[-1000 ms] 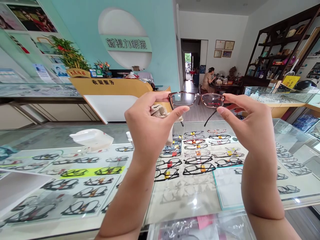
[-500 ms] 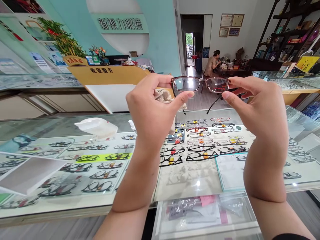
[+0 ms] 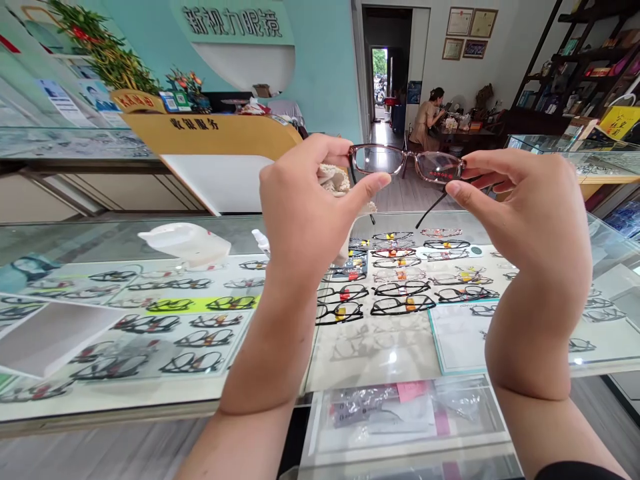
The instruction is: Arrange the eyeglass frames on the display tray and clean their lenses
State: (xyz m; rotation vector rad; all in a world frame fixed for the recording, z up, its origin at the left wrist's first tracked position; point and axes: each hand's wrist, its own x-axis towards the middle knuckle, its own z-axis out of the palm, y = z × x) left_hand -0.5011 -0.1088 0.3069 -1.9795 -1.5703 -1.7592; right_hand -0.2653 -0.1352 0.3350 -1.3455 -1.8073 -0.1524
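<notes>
A pair of eyeglasses (image 3: pixel 409 157) with thin reddish-brown rims is held up in front of me, its dark temples pointing down. My left hand (image 3: pixel 313 207) pinches the left end of the frame between thumb and fingers. A beige cloth (image 3: pixel 334 179) also hangs from that hand, partly hidden behind it. At the other end, my right hand (image 3: pixel 520 200) grips the frame near the hinge, closed on it. Red lettering shows on the right lens. Both hands are above the glass counter (image 3: pixel 370 363), where rows of eyeglasses lie.
A white plastic object (image 3: pixel 185 243) and a small white bottle (image 3: pixel 261 242) stand on the counter. An open white box (image 3: pixel 60 333) is at left. Farther back are a yellow-topped desk (image 3: pixel 215 137) and a seated person (image 3: pixel 427 120).
The view has tilted down slightly, so the background sits higher in the picture. Both hands keep hold of the eyeglasses, which appear slightly farther right.
</notes>
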